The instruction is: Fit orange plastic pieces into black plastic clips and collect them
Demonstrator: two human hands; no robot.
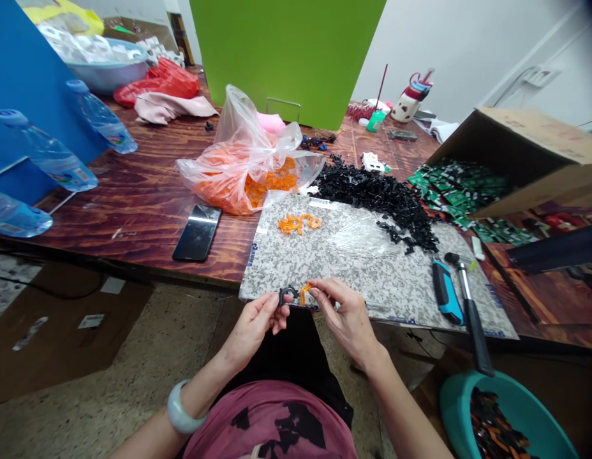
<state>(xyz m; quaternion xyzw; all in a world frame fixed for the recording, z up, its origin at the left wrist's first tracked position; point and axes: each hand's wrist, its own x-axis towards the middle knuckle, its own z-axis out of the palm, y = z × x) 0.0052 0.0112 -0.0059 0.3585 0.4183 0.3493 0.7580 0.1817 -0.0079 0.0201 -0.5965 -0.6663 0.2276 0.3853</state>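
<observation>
Between the thumb and fingers of my left hand (261,317) is a small curved black plastic piece (287,294). My right hand (342,312) pinches a bent orange plastic piece (304,293) just beside it; whether the two pieces touch I cannot tell. Both hands are over the front edge of a speckled grey board (319,255). A few loose orange pieces (298,223) lie on the board ahead of my hands. Behind them sits a clear plastic bag (238,172) full of orange pieces, and a heap of black pieces (377,191) spreads to its right.
A phone (197,233) lies left of the board. On the right are a blue-black utility knife (446,292), a hammer (472,312) and a tipped carton (530,146) spilling green circuit boards (461,188). A teal basin (458,401) stands low at right. Water bottles (47,153) lean at left.
</observation>
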